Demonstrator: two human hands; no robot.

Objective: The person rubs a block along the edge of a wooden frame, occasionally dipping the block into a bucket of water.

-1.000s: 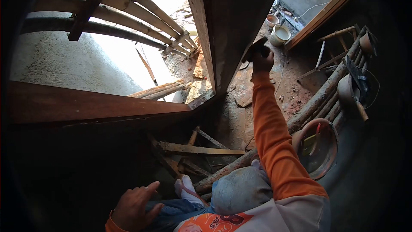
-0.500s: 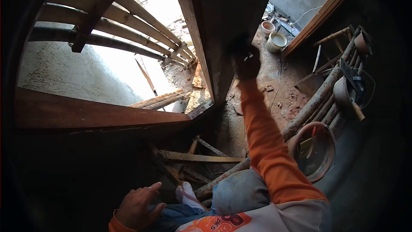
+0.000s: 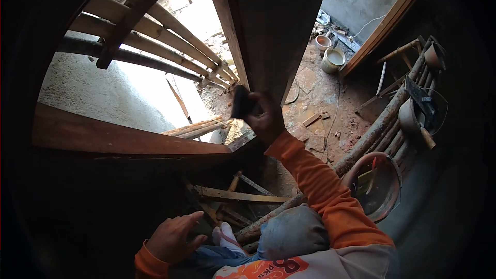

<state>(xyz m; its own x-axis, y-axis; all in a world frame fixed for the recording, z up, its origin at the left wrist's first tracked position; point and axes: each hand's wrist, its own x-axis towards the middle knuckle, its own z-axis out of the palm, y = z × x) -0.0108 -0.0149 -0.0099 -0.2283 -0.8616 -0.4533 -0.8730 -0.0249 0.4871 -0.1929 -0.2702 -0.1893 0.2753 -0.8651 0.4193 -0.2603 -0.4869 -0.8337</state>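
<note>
My right hand is closed around a dark block-like tool, held against the lower part of the dark wall column between the two openings. The orange sleeve reaches up to it from the lower right. Over my lap at the lower left, my left hand is empty, its thumb and fingers apart. Beside the tool runs the wooden frame of the window opening.
Log scaffolding runs diagonally at the right, bearing a large bucket, a trowel and smaller bowls. Below are a whitish pail and wood scraps. Bamboo bars cross the window. A person's legs show outside.
My right hand has come down and left along the column with the dark tool. My left hand has shifted slightly to the right. The view has moved a little.
</note>
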